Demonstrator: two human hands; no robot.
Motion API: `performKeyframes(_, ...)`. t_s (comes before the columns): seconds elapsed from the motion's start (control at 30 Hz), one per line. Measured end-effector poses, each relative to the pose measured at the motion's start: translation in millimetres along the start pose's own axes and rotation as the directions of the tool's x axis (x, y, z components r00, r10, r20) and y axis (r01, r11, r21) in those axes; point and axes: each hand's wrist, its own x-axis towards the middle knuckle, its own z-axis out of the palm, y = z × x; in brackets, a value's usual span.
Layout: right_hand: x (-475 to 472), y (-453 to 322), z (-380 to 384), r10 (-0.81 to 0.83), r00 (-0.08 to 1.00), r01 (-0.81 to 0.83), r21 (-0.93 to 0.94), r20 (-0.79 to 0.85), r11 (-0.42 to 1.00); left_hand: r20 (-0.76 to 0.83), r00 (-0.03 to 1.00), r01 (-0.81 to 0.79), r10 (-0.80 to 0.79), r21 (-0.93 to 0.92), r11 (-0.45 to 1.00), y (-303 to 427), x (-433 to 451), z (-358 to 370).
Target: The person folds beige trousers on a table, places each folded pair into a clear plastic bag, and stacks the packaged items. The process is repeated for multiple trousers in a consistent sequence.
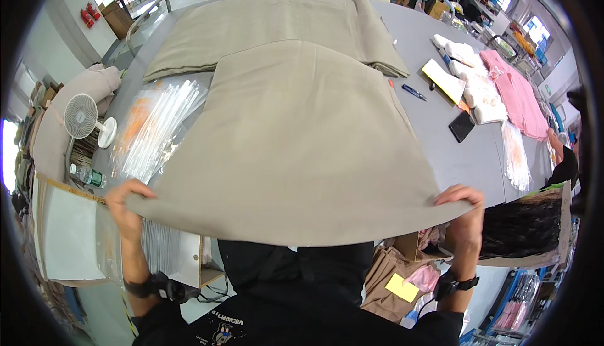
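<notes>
A large beige-grey cloth [302, 133] spreads over the table towards me, its near edge lifted and curving in front of my body. My left hand [130, 202] grips its near left corner, and my right hand [462, 202] grips the near right corner. The cloth's far end overlaps a folded stack of the same fabric [264, 20] at the table's far side. Clear plastic bags with white contents and orange print [158, 124] lie left of the cloth. To its right are small blue thread snips [414, 92].
On the grey table's right [453, 166] lie a black phone [461, 126], yellow paper [443, 80], white bundles [476, 81] and pink folded fabric [516, 95]. A co-worker's hand [556, 143] touches the pink fabric. At left are a white fan [81, 115] and a bottle [88, 176]; cartons stand below the near edge.
</notes>
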Motion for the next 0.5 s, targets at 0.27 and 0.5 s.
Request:
performKeyframes(0.27,-1,83,15,0.519,0.851,-0.498,-0.188,0.083,0.847,0.233,0.76,0.64,-0.606,-0.109,0.761,-68,-68,50)
performKeyframes(0.5,85,121,56,0.379,0.919,-0.388,-0.421,-0.107,0.82,0.025,0.7,0.71,-0.713,-0.127,0.692,-120,-12,99)
